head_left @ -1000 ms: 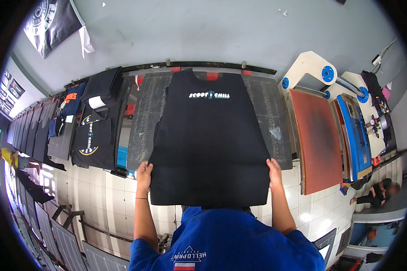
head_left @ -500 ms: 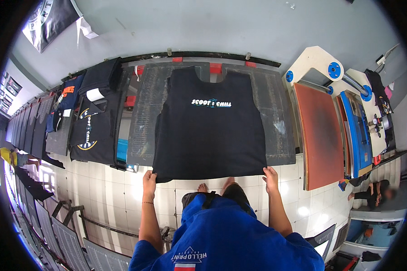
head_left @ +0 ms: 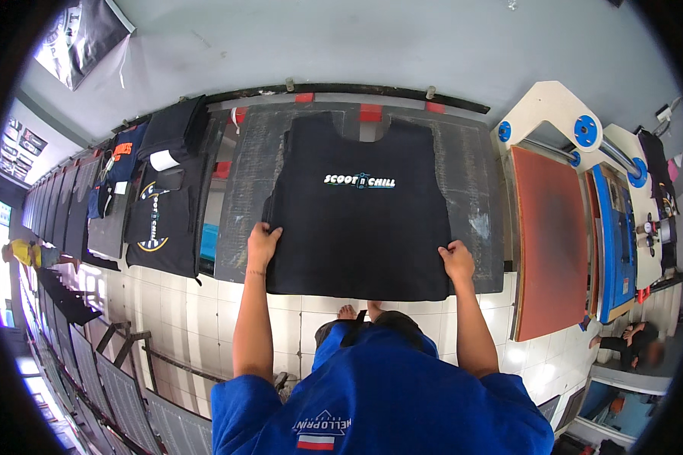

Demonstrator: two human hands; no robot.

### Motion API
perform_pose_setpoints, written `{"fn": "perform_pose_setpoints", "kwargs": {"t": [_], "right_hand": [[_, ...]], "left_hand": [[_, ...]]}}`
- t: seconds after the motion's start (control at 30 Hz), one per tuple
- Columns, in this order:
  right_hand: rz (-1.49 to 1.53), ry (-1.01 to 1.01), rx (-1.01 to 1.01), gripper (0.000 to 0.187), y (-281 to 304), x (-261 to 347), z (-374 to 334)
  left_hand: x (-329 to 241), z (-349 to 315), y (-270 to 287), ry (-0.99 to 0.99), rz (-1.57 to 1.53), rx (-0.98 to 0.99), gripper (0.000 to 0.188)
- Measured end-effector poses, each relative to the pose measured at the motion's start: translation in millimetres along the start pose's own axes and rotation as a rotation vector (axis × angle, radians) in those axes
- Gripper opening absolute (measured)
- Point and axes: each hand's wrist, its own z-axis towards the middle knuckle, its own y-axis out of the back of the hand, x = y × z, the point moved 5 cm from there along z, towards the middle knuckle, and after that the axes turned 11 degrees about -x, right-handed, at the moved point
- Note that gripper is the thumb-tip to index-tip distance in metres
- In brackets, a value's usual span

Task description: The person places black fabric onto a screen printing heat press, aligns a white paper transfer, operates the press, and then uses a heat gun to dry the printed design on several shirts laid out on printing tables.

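A black cut shirt panel [head_left: 360, 235] with a small white, green and blue chest print lies spread over two dark grey boards [head_left: 243, 167]. Its neckline faces the wall, and its lower edge hangs a little past the boards' near edge. My left hand [head_left: 263, 244] pinches the panel's left side above the lower corner. At the right side, at a slightly lower height, my right hand [head_left: 457, 262] has its fingers curled on the cloth edge. The fingertips are partly hidden by the cloth.
Left of the boards lie another printed black panel [head_left: 159, 216] and a folded black stack [head_left: 174, 129]. To the right stands a white-framed machine [head_left: 558, 114] beside a reddish-brown board [head_left: 550, 243] and a blue-framed screen [head_left: 615, 235]. One person [head_left: 634, 345] sits far right; another [head_left: 26, 254] is far left.
Both hands have moved from the panel's lower corners up along its sides, the left one more inward. The view has shifted slightly; the panel stays spread on the boards.
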Motion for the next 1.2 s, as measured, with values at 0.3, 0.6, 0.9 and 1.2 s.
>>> {"fn": "perform_pose_setpoints", "kwargs": {"t": [0.3, 0.6, 0.9, 1.2], "right_hand": [[-0.047, -0.112, -0.119, 0.043, 10.5, 21.0, 28.2], [1.011, -0.419, 0.431, 0.064, -62.8, -20.7, 49.8], [1.439, -0.324, 0.338, 0.036, 73.2, -0.3, -2.8], [1.298, 0.011, 0.222, 0.029, 217.2, 88.7, 10.0]], "left_hand": [[-41.9, 20.4, -4.6, -0.083, 0.538, -0.183, 0.047], [-27.4, 25.3, -11.3, 0.36, -0.118, 0.278, 0.056], [-96.2, -31.1, 118.8, 0.103, -0.82, 0.446, 0.034], [-191.5, -0.5, 190.1, 0.046, -0.872, 0.354, 0.028]]}}
